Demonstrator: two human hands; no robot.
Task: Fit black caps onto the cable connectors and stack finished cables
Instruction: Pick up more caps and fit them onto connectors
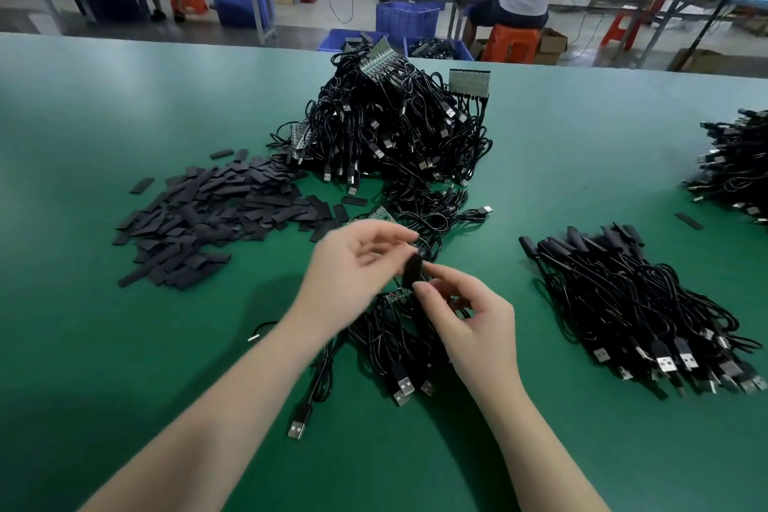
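Now the right hand is pinching a black cap between thumb and forefinger, holding it upright just above a small green circuit board at the end of a cable. The left hand is blurred; its fingers are curling loosely toward the top of the cap, but I cannot tell whether they are gripping anything or only steadying it. Directly beneath both sets of fingers a small bundle of uncapped cables is lying on the green table, USB plugs pointing toward the person.

Beyond the left fingers a loose heap of spare caps is spreading out flat. Farther ahead of the fingertips the big tangle of unfinished cables is piling up. Out to the side of the right fingers the finished stack is resting, capped ends all facing away.

That cap looks light, soft and squashable, probably a flattened sleeve, so I would guess it needs squeezing at its edges to open its mouth. The board looks thin and fragile; holding it by its sides or by the cable just behind seems safest. The cables themselves look limp and prone to snagging, so lifting one free by its end looks wiser than tugging mid-length.
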